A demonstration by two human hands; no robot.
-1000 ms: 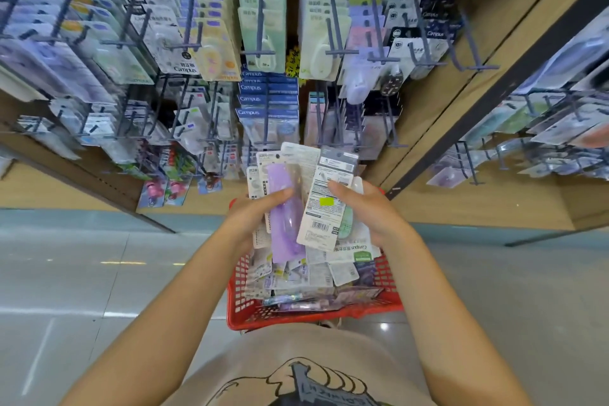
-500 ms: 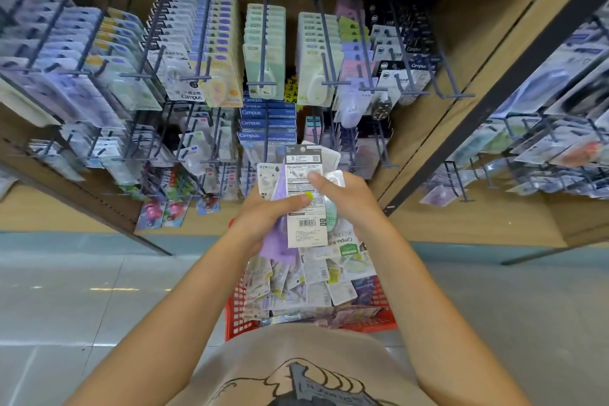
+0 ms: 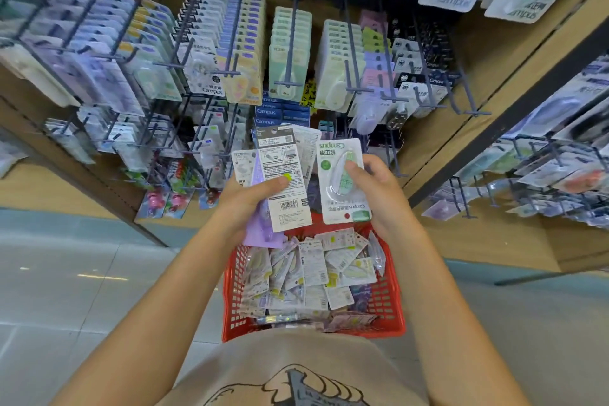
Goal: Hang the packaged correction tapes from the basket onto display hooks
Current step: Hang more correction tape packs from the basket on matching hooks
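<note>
The right hand [image 3: 379, 189] is pinching one green pack [image 3: 342, 180], the left hand [image 3: 250, 198] is gripping a bunch [image 3: 283, 175], and the basket [image 3: 389, 306] at 6 o'clock is looking full, so lots is left for the hooks [image 3: 290, 43] at 12.

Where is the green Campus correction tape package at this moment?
In the head view, the green Campus package is right of centre, held upside down in the right hand, above the red basket and beside the left hand's stack.

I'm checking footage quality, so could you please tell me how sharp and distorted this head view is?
Head view: wide-angle bending curves the shelf edge; the green pack in the right hand is fairly legible; outer display hooks are smeared; window glare streaks the floor.
</note>
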